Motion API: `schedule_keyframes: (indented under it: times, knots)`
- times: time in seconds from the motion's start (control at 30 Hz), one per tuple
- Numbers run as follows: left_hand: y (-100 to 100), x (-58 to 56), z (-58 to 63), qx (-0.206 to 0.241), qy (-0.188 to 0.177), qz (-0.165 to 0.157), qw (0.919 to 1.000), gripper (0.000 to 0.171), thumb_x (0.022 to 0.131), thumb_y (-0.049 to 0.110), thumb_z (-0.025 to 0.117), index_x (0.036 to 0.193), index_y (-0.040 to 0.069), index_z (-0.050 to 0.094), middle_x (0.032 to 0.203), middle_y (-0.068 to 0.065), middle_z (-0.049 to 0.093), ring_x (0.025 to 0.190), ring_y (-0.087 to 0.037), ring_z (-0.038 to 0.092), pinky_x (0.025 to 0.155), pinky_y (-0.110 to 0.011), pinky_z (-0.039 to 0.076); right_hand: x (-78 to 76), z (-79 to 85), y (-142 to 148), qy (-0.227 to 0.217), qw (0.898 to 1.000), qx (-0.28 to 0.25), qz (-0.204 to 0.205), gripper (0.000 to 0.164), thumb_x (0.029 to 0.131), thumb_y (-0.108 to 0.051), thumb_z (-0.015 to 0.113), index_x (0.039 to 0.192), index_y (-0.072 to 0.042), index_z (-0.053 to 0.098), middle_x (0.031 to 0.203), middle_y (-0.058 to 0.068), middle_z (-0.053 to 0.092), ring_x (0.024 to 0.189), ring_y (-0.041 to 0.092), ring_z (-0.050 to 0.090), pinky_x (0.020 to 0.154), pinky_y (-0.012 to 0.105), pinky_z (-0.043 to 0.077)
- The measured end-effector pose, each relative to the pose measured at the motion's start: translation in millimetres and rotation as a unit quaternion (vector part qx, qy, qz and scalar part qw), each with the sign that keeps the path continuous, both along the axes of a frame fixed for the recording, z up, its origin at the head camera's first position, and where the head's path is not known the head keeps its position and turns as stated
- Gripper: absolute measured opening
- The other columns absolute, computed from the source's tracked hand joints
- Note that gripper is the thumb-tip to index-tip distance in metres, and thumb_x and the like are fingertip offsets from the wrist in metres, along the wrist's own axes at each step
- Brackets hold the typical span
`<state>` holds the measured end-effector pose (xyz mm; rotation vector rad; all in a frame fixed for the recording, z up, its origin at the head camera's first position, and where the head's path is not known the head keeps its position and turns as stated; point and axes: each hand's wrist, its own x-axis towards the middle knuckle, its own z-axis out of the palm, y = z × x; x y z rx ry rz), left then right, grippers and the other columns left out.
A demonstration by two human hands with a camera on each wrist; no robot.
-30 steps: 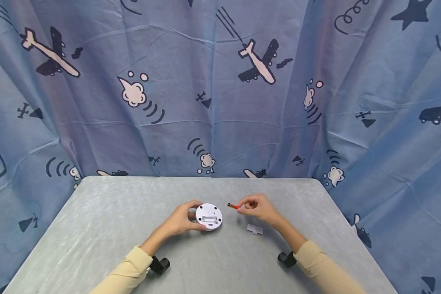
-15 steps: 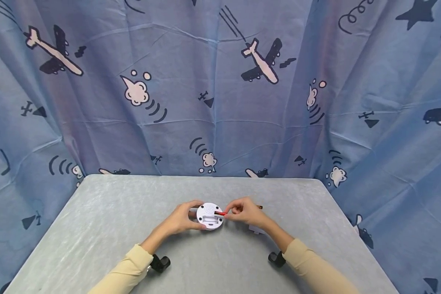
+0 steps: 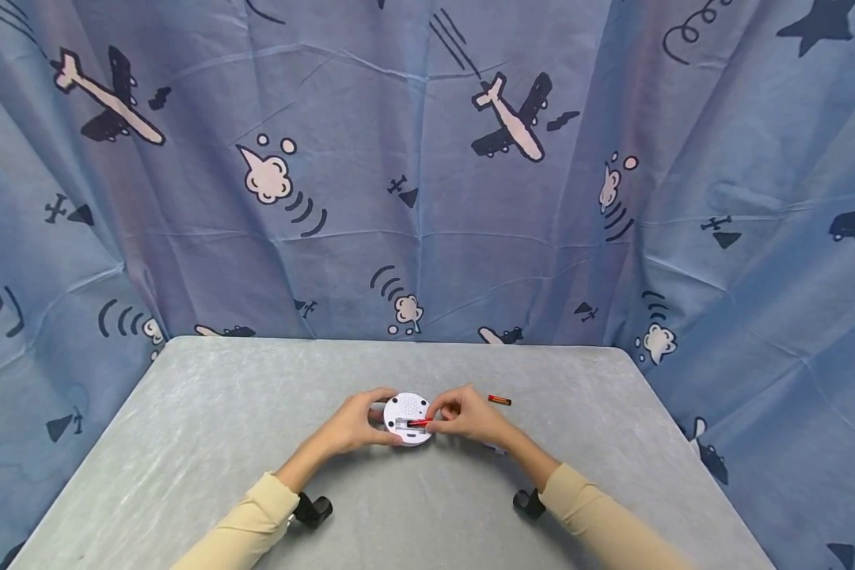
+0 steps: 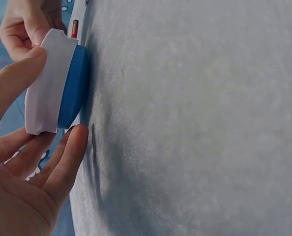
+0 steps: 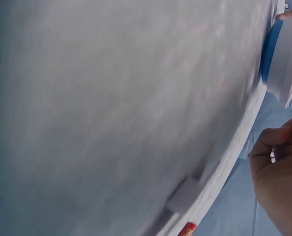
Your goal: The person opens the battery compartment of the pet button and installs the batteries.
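Observation:
A round device (image 3: 407, 406), white on its back and blue on its other side (image 4: 75, 88), has an uncovered battery compartment facing up in the head view. My left hand (image 3: 359, 419) grips it by the rim, thumb at the near side and fingers at the far side. Between thumb and fingertips my right hand (image 3: 468, 416) pinches a red and black battery (image 3: 418, 423), which lies over the compartment, its left end at the slot. How deep it sits cannot be told. The right wrist view catches my right hand (image 5: 283, 172) beside the device (image 5: 286, 61).
A second red and black battery (image 3: 499, 400) lies on the grey table (image 3: 271, 380) beyond my right wrist. A white battery cover (image 5: 184, 195) lies nearby, mostly hidden under the right forearm in the head view. A blue patterned curtain (image 3: 328, 158) hangs behind the table.
My right hand has moved left and slightly nearer, bringing the battery from beside the device onto its compartment. The second battery has come into sight. My left hand holds the device nearly still.

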<state>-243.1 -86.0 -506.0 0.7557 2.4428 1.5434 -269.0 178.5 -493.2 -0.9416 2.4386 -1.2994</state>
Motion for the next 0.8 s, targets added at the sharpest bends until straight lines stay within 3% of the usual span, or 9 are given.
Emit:
schedule_keyframes:
  times: [0.13,0.37,0.53,0.67,0.8]
  knots:
    - [0,-0.6,-0.1,-0.005,0.01,0.0,0.9999,0.073,0.076,0.014,0.092,0.137,-0.006,0.056,0.13,-0.017,0.062,0.104,-0.025,0.068,0.086,-0.039,0.054,1.2,1.3,-8,0.002,1.0,0.014,-0.001,0.008,0.086,-0.016,0.085,0.088,-0.013,0.077,0.068,-0.009,0.047,0.063,0.007,0.042,0.056,0.022,0.032]
    - [-1,-1.1,-0.9,-0.015,0.015,0.004,0.9998,0.073,0.076,0.014,0.092,0.137,-0.005,0.056,0.13,-0.016,0.062,0.102,-0.023,0.069,0.087,-0.038,0.053,-2.8,-1.1,-13,-0.003,1.0,-0.004,-0.006,0.01,0.084,-0.011,0.086,0.089,-0.01,0.077,0.068,-0.007,0.047,0.062,0.008,0.041,0.056,0.022,0.031]
    - [-1,-0.8,-0.1,-0.016,0.016,0.005,0.9997,0.073,0.075,0.016,0.093,0.137,-0.004,0.057,0.129,-0.015,0.063,0.103,-0.022,0.069,0.089,-0.04,0.052,-6.8,-3.5,-7,-0.019,0.999,-0.027,0.021,0.018,0.085,-0.005,0.083,0.101,-0.003,0.076,0.073,0.009,0.052,0.064,0.013,0.042,0.056,0.023,0.032]
    - [-1,-1.2,-0.8,-0.02,0.014,0.006,0.9997,0.074,0.075,0.016,0.093,0.137,-0.003,0.057,0.13,-0.015,0.063,0.102,-0.022,0.069,0.089,-0.041,0.053,-11.8,-4.8,1,-0.057,0.997,-0.05,0.015,0.031,0.086,-0.002,0.081,0.116,0.001,0.072,0.09,0.026,0.056,0.062,0.015,0.043,0.053,0.023,0.035]
    - [-1,-1.3,-1.1,-0.021,0.015,0.006,0.9997,0.074,0.075,0.016,0.093,0.136,-0.003,0.057,0.129,-0.015,0.063,0.102,-0.023,0.069,0.09,-0.042,0.052,-18.7,-7.5,8,-0.1,0.993,-0.055,0.002,0.046,0.087,-0.004,0.081,0.131,-0.003,0.066,0.112,0.023,0.061,0.062,0.017,0.049,0.053,0.026,0.04]
